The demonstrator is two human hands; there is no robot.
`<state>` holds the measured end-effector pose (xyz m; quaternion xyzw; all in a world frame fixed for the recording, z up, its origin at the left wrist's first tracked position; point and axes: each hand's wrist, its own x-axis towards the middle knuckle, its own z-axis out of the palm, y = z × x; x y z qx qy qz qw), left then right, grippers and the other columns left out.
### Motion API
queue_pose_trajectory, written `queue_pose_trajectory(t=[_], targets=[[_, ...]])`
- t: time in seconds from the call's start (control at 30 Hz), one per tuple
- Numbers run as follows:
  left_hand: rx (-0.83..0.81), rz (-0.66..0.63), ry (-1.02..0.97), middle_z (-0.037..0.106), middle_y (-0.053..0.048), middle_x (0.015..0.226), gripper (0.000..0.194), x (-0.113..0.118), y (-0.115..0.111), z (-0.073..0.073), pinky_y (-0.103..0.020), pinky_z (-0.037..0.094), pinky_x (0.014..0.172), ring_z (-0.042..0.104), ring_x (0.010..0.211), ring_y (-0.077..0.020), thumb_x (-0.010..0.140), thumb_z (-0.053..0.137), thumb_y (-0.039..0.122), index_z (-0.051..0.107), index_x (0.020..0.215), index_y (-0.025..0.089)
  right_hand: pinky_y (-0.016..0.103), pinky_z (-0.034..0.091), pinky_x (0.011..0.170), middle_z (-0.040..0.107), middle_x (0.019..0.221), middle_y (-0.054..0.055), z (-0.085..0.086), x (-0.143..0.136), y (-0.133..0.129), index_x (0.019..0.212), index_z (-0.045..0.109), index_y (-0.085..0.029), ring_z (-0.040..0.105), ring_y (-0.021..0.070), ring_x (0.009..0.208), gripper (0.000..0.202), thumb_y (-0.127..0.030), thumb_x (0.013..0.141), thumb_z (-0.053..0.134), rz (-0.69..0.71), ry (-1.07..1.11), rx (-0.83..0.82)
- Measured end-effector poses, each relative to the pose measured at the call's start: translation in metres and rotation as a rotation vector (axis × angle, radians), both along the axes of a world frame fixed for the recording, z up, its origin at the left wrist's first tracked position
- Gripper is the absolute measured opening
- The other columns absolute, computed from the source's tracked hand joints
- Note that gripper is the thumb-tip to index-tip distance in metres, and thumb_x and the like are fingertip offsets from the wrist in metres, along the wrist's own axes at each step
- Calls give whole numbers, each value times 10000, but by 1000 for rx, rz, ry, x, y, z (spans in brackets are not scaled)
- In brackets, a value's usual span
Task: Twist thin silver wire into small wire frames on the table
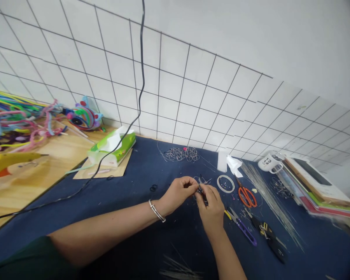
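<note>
My left hand (pixel 177 195) and my right hand (pixel 211 208) meet over the dark blue cloth (pixel 128 206), fingertips pinched together. Between them is a small tangle of thin bent wire (pixel 203 180), mostly covered by the fingers, so its shape is unclear. A silver bangle (pixel 156 211) circles my left wrist. Just right of the hands lie a pale ring-shaped coil (pixel 225 184), orange-handled scissors (pixel 246 196) and purple-handled snips (pixel 242 228). Pliers with black handles (pixel 270 237) rest further right. Small black loops (pixel 153 188) sit left of my left hand.
Looped wire pieces (pixel 182 154) lie near the tiled wall. Straight wires (pixel 271 202) stretch along the right, beside a mug (pixel 270 163) and stacked books (pixel 317 186). At left are a tissue pack (pixel 112 146), a black cable (pixel 142 70), a yellow glue gun (pixel 6 163) and fuzzy pipe cleaners (pixel 17 120).
</note>
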<state>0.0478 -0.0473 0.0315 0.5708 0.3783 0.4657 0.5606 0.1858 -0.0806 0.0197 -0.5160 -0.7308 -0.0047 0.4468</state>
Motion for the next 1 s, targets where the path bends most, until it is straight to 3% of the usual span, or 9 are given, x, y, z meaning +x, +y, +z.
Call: queue_pose_trajectory(t=[0.3,0.63,1.0], targets=[[-59,-16,-33,507,15,644,192,1,0,0,-203,372,554,436,566,-74,762,550,308,574,731,120,309,466,811,627,882,49,3,2,-2,954,616,-204,578,152,845,191,-159,856,458,41,49,-36],[-54,-135,-114,601,-37,848,157,-4,5,2,-269,408,789,541,822,-128,796,525,244,574,903,140,283,429,750,583,766,55,4,16,1,831,624,-183,554,155,751,179,-172,854,447,-71,-164,-84],[16,-191,-77,608,-46,886,153,-3,5,-2,-280,420,805,551,847,-131,802,455,137,566,908,135,273,400,746,571,763,56,1,14,1,824,609,-180,542,156,751,176,-186,860,437,-120,-222,-103]])
